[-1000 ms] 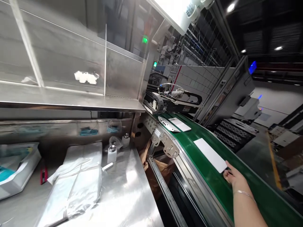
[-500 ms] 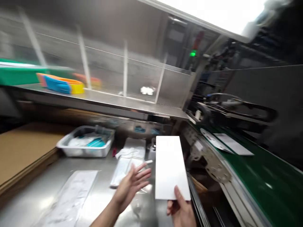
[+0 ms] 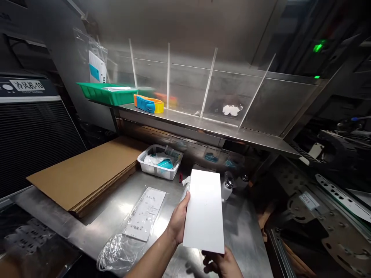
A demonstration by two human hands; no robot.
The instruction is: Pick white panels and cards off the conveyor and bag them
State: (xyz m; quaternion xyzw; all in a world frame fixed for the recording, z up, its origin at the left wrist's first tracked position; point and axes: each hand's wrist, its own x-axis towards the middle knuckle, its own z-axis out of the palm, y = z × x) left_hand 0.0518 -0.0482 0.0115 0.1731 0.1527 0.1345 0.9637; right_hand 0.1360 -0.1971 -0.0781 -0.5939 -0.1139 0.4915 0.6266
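A plain white rectangular panel [image 3: 204, 210] is held up over the steel table, tilted towards me, with a faint small mark near its middle. My left hand [image 3: 178, 220] grips its left edge, thumb lying along that edge and the other fingers hidden behind. At the lower right corner is my right hand [image 3: 224, 264], its curled fingers partly under the panel and in shadow. To the left on the table lies a flat white sheet with small dark marks [image 3: 147, 212], in or beside crumpled clear plastic wrap [image 3: 118, 251].
A white basket [image 3: 159, 173] holds cloths and blue-green pieces. Brown cardboard sheets [image 3: 95, 166] are stacked at left. A metal-topped bottle [image 3: 227, 187] stands behind the panel. A shelf above bears a green tray [image 3: 111, 96] and coloured bands [image 3: 149, 105]. Machinery [image 3: 313, 216] stands at right.
My view has swung left, bringing the cardboard stack and a black machine further in. My left hand, spread and free before, has closed on the panel's left edge.
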